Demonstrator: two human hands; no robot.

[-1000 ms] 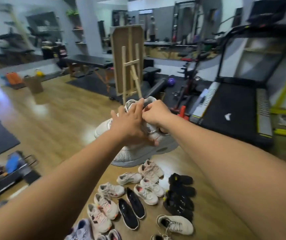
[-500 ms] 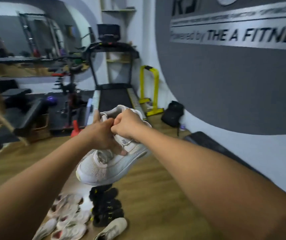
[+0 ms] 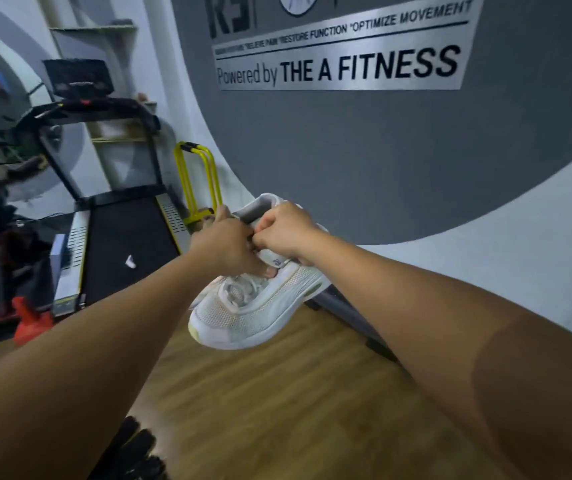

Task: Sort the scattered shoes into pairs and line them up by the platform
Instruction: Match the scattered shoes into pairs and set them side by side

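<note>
Two white mesh sneakers (image 3: 260, 313) hang together in the air at arm's length, toes pointing down and to the left. My left hand (image 3: 223, 244) grips them at the heel and collar from the left. My right hand (image 3: 286, 233) clutches the heel collar from the right, knuckles almost touching the left hand. A low dark grey platform (image 3: 343, 313) lies on the wooden floor along the wall, just behind and under the sneakers. Black shoes (image 3: 135, 452) show at the bottom edge; the other scattered shoes are out of view.
A treadmill (image 3: 125, 244) stands at the left, with a yellow metal frame (image 3: 197, 181) beside it against the wall. An orange object (image 3: 29, 323) sits on the floor near the treadmill's front corner. The grey and white wall with lettering fills the right.
My view has swung to the right, from the shoe pile and room toward the wall and the platform. Both hands have kept hold of the white sneakers throughout.
</note>
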